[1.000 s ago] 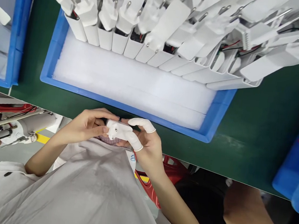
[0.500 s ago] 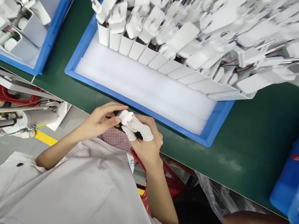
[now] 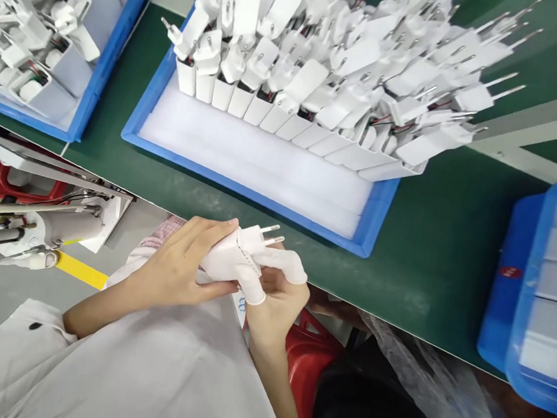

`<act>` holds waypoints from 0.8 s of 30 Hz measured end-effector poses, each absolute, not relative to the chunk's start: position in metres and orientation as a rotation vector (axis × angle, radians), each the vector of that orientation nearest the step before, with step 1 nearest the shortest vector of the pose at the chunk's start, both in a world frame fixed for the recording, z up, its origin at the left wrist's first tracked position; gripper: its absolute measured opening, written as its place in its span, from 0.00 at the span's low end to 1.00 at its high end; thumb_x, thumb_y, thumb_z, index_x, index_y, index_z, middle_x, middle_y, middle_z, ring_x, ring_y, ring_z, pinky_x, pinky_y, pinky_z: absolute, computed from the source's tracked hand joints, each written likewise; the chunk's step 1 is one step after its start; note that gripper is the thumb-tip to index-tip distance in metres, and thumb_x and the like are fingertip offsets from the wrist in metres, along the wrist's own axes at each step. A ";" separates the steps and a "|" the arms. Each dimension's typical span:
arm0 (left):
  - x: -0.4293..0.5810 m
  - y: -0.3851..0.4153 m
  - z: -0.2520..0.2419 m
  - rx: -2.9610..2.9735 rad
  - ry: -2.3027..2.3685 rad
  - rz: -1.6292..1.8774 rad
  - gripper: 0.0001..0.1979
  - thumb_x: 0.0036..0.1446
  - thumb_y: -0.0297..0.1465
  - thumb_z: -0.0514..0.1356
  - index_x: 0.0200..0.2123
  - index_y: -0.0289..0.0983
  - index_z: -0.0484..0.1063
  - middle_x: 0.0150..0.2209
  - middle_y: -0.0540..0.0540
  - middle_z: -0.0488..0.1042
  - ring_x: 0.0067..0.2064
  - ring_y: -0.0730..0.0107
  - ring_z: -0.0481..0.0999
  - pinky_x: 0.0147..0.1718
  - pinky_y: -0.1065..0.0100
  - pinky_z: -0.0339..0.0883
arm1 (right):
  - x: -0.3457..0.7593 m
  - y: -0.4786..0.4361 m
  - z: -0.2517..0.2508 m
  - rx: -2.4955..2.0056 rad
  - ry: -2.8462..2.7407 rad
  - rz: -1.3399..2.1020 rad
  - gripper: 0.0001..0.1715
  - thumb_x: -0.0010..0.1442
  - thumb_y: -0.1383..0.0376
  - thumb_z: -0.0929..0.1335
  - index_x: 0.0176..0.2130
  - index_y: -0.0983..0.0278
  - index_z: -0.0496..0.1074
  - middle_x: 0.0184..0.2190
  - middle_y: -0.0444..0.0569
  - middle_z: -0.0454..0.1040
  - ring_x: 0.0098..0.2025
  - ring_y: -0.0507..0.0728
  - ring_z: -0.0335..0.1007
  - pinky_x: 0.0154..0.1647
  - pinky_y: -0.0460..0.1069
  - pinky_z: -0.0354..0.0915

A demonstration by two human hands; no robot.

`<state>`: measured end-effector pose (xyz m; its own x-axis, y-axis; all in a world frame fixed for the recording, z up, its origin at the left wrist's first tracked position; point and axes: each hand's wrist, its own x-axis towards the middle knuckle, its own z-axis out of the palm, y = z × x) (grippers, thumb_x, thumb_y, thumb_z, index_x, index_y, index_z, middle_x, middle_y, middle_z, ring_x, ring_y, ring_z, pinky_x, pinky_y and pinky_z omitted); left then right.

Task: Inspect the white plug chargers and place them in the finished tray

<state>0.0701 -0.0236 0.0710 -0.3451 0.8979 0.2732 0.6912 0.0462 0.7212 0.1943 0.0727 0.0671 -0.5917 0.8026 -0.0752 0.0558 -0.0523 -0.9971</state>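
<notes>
Both my hands hold one white charger just off the near edge of the green bench, above my lap. My left hand wraps round its body. My right hand, with white finger cots on thumb and forefinger, pinches its lower side. The charger's two metal pins point right and slightly away from me. A blue tray lined with white foam lies just beyond, with several rows of unclosed white chargers standing in its far half.
A second blue tray of open chargers sits at the far left. Stacked blue trays stand at the right. A metal fixture with rods is left of my lap, and a red stool shows below the bench.
The view has tilted up and right. My hands have turned the charger so its pins now stick out to the right, and my left hand now covers more of its body.
</notes>
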 end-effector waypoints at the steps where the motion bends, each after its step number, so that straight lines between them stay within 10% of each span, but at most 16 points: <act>1: 0.074 -0.023 0.073 1.599 2.093 1.150 0.38 0.60 0.38 0.64 0.67 0.41 0.49 0.53 0.38 0.72 0.49 0.54 0.74 0.47 0.54 0.71 | 0.198 0.072 0.069 -0.868 -1.721 1.626 0.09 0.58 0.60 0.73 0.36 0.55 0.69 0.36 0.46 0.72 0.36 0.56 0.72 0.31 0.51 0.70; 24: 0.094 -0.033 0.093 1.092 1.680 1.185 0.51 0.47 0.34 0.72 0.65 0.50 0.41 0.51 0.43 0.71 0.49 0.56 0.76 0.42 0.59 0.71 | 0.235 0.074 0.088 -0.824 -1.706 1.863 0.30 0.60 0.47 0.69 0.58 0.53 0.65 0.32 0.47 0.75 0.32 0.59 0.74 0.33 0.55 0.72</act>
